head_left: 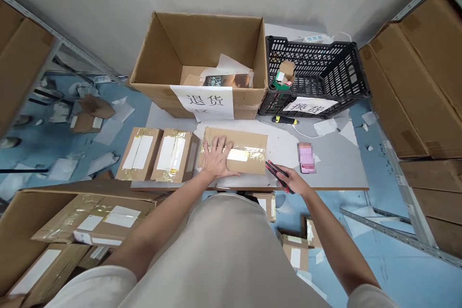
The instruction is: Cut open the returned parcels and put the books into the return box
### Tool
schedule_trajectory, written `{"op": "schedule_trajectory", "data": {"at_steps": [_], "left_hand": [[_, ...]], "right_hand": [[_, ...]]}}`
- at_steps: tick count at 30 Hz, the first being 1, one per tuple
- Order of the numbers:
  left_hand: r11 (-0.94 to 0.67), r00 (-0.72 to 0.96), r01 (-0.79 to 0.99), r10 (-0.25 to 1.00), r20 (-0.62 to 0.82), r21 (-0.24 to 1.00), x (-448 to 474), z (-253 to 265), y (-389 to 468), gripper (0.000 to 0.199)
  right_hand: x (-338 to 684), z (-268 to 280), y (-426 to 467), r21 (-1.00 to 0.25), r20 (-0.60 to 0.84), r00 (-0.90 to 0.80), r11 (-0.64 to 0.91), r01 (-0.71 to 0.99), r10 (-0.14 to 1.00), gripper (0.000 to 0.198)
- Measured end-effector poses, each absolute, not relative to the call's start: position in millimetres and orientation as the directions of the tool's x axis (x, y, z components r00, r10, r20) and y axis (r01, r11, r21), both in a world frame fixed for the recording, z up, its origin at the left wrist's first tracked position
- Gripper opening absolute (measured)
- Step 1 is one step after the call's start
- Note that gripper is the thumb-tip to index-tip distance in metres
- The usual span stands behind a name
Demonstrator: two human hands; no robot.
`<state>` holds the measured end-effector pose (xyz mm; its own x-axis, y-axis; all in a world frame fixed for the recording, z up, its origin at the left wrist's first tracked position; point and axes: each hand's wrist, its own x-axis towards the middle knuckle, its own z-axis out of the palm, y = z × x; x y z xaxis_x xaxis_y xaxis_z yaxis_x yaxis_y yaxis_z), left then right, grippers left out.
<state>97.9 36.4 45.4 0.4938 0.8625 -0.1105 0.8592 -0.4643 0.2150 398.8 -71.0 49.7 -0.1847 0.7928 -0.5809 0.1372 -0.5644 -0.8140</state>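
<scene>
A taped cardboard box (pixel 249 140) with a white label lies on the table in front of me. My left hand (pixel 217 159) rests on the left part of its top, fingers spread. In my right hand (pixel 294 180) is a slim red-and-black utility knife (pixel 277 171), its front end pointing at the box's right edge. Whether the tip touches the cardboard, I cannot tell. Two more taped boxes with white labels, an outer one (pixel 132 154) and an inner one (pixel 169 156), stand side by side to the left.
Behind are a large open carton (pixel 159 94) holding a dark printed item (pixel 227 80) and a black plastic crate (pixel 346 82). A yellow-and-black tool (pixel 285 120) and a phone (pixel 306 158) lie on the table (pixel 335 168). Parcels fill a carton (pixel 14 221) at lower left.
</scene>
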Motion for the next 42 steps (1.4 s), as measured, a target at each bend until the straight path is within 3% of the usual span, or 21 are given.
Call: {"op": "schedule_trajectory", "data": {"at_steps": [6, 10, 15, 17, 20, 22, 25, 28, 33, 38, 42], "left_hand": [[-0.452, 0.482, 0.864, 0.87, -0.106, 0.219, 98, 44, 36, 0.113], [-0.464, 0.491, 0.859, 0.866, -0.094, 0.215, 98, 48, 35, 0.105], [-0.457, 0.475, 0.846, 0.88, 0.0, 0.275, 83, 55, 24, 0.098], [-0.373, 0.373, 0.856, 0.925, 0.073, 0.359, 68, 48, 10, 0.092], [-0.144, 0.081, 0.78, 0.988, 0.13, 0.609, 44, 24, -14, 0.092], [0.007, -0.03, 0.642, 0.999, 0.016, 0.767, 32, 4, -24, 0.091], [0.112, 0.005, 0.496, 0.991, -0.132, 0.861, 25, -14, -26, 0.067], [0.105, -0.045, 0.479, 0.994, -0.095, 0.872, 27, -11, -15, 0.049], [0.131, -0.14, 0.423, 0.987, -0.078, 0.897, 38, 12, 7, 0.048], [0.134, -0.154, 0.547, 0.986, -0.058, 0.826, 42, 28, 24, 0.046], [0.182, -0.137, 0.644, 0.983, -0.122, 0.743, 41, 32, 31, 0.047]], "right_hand": [[387, 44, -91, -0.796, -0.605, -0.132, -0.601, 0.073, 0.785, 0.066], [399, 48, -105, -0.798, -0.599, -0.064, -0.589, 0.123, 0.798, 0.063], [424, 44, -118, -0.805, -0.57, 0.025, -0.565, 0.18, 0.821, 0.041], [416, 33, -114, -0.859, -0.486, 0.148, -0.502, 0.101, 0.861, 0.039], [380, 14, -94, -0.924, -0.381, 0.277, -0.373, -0.084, 0.882, 0.042], [352, 5, -78, -0.92, -0.387, 0.276, -0.351, -0.173, 0.88, 0.047], [329, 1, -62, -0.915, -0.398, 0.278, -0.359, -0.182, 0.874, 0.047], [332, 9, -57, -0.935, -0.355, 0.297, -0.329, -0.135, 0.886, 0.047], [350, 26, -47, -0.96, -0.278, 0.299, -0.277, -0.047, 0.913, 0.04], [355, 38, -31, -0.963, -0.265, 0.307, -0.268, -0.035, 0.914, 0.041], [355, 40, -22, -0.957, -0.287, 0.245, -0.289, -0.031, 0.926, 0.043]]}}
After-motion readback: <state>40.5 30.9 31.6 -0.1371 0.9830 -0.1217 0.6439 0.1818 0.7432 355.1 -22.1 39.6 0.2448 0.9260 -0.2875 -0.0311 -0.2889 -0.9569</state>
